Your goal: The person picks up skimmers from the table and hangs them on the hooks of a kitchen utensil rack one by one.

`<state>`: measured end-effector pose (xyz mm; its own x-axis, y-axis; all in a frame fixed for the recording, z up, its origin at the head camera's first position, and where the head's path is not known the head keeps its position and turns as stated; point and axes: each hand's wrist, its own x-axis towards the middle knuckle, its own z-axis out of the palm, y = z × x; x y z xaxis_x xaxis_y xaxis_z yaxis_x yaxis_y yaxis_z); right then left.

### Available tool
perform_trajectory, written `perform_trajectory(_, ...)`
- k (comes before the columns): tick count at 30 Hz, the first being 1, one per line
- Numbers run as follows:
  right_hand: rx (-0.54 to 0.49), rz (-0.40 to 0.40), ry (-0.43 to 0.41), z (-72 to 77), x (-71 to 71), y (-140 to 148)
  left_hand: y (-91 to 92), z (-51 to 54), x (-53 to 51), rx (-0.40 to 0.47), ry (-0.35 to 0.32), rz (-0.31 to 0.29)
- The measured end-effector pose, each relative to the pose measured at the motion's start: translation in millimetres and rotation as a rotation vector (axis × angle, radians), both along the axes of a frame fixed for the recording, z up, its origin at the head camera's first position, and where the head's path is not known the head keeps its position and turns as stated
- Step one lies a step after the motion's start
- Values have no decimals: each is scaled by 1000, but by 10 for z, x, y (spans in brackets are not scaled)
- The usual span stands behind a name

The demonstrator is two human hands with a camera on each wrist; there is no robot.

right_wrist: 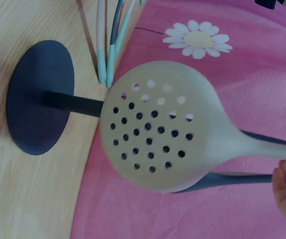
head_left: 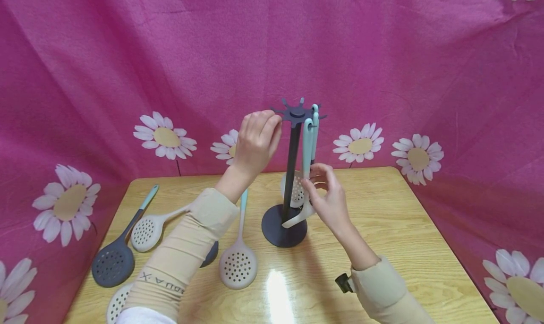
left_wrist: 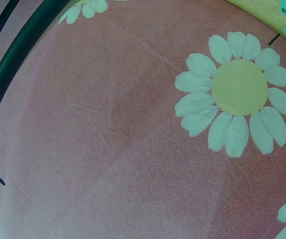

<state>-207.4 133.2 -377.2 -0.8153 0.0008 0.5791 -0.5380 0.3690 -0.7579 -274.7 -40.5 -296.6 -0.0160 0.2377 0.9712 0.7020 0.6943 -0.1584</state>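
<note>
Thumb and fingers of my right hand [head_left: 329, 199] are brought close together about the lower handle of the pale skimmer [right_wrist: 157, 123], which hangs on the near side of the dark rack [head_left: 291, 163]. Its mint handle end is up at one of the prongs, and its perforated head is low, above the round base [head_left: 284, 238] and to the left of my right fingers. My left hand [head_left: 257, 140] is higher, on the left side of the rack top, with the fingers bent and the tips just beside a prong; I cannot tell whether they pinch it. The two hands are well apart, with the pole between them. Behind the pale skimmer, another perforated utensil [head_left: 298, 191] shows beside the pole. On the table [head_left: 382, 220], to the left of the base, lie a pinkish skimmer [head_left: 238, 266], below my left hand, and a dark skimmer [head_left: 112, 263], farther left.
</note>
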Motion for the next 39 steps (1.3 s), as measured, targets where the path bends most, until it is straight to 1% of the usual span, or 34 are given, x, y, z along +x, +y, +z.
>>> perform_trajectory(1,-10,-3,22,-47,-27,28,2,-2,0,1,1,-1)
perform_trajectory(4,-44,-23,100,-89,-25,75,8,-15,-3,7,3,3)
perform_trajectory(7,-72,-75,166,-80,23,101,10,-46,-1,12,2,13)
perform_trajectory(9,-90,-114,180,-73,61,118,11,-77,4,17,-4,27)
perform_trajectory(11,-104,-155,182,-81,89,138,10,-120,16,22,-20,39)
perform_trajectory(13,-119,-182,171,-136,83,174,9,-174,37,29,-47,47)
perform_trajectory(15,-126,-204,150,-199,72,207,11,-249,58,40,-87,40)
perform_trajectory(17,-124,-224,124,-274,58,235,15,-349,79,53,-138,26)
perform_trajectory(20,-126,-245,75,-404,37,269,25,-540,93,70,-216,6)
perform_trajectory(22,-128,-253,41,-508,18,288,29,-674,105,71,-272,7)
perform_trajectory(23,-131,-256,23,-583,-7,307,31,-746,107,69,-299,14)
perform_trajectory(26,-120,-261,-31,-830,-84,365,34,-955,101,49,-387,57)
perform_trajectory(29,-89,-268,-104,-1058,-144,407,36,-1146,89,27,-496,97)
perform_trajectory(31,-61,-267,-165,-1156,-145,406,32,-1259,89,20,-598,110)
perform_trajectory(33,-33,-260,-222,-1236,-135,389,23,-1363,93,8,-718,116)
perform_trajectory(36,17,-236,-309,-1353,-113,355,12,-1511,95,-12,-906,132)
perform_trajectory(39,95,-198,-379,-1476,-86,321,10,-1653,84,-50,-1062,155)
